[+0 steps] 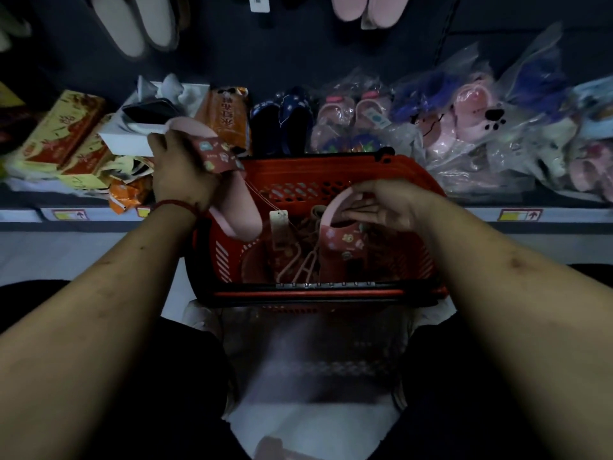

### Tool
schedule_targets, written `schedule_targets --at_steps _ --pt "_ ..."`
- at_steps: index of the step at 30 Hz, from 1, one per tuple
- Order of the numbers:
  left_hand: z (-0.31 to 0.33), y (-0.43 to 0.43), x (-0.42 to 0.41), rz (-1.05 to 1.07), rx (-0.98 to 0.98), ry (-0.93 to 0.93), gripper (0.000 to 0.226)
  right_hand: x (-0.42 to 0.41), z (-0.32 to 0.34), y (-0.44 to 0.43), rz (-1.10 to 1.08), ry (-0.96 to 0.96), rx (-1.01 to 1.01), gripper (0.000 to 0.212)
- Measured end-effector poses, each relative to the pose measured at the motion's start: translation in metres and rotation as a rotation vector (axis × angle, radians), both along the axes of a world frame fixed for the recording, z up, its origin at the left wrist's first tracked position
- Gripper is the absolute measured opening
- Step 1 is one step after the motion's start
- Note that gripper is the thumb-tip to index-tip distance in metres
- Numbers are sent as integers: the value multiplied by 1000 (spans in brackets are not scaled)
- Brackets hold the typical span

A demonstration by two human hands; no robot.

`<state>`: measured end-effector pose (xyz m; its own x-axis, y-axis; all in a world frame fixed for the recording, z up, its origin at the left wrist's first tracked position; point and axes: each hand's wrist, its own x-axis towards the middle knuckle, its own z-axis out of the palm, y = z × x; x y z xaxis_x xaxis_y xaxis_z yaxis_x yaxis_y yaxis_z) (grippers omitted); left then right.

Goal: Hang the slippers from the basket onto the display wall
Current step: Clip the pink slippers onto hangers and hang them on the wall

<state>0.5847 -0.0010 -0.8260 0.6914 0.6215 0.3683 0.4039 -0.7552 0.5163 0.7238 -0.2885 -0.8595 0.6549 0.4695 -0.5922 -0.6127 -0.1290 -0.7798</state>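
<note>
Pink slippers (238, 214), in left hand (179, 171), right hand (381, 207)

The top edge cuts off the grey slippers (132, 24) and pink slippers (361, 8). The tag's (278, 220) print is too small to read. The held slipper (237, 210) hides the left hand's (179, 169) fingertips; the right hand (388, 204) covers part of the basket slipper (341, 240).

Definitely a shop, slipper aisle by the look of it: red shopping basket (315, 169), bagged slippers (464, 127) piled on a shelf (580, 224) with price labels (520, 214) along its front edge, hanging slippers (358, 8) on the dark wall (298, 54) above, printed boxes (63, 127) at the left.
</note>
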Motion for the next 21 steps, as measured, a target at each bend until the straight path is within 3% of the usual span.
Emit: schedule_targets --at_steps 3,7,9,15,18,21 --pt "-1 -2 -3 -124 35 37 68 -8 -3 17 28 -104 -9 33" --pt "-6 -15 -11 -235 38 80 63 -7 -18 23 214 -656 -450 50" --pt "-11 -20 -15 -285 56 134 64 -6 -26 24 275 -814 -581 57" --pt "-21 -15 -17 -324 154 276 75 -10 -29 29 452 -772 -518 21" --pt "-23 -16 -19 -324 160 297 71 -10 -24 23 637 -918 -601 23" --pt "-25 -17 -19 -370 118 301 68 -6 -20 22 551 -1010 -595 11"
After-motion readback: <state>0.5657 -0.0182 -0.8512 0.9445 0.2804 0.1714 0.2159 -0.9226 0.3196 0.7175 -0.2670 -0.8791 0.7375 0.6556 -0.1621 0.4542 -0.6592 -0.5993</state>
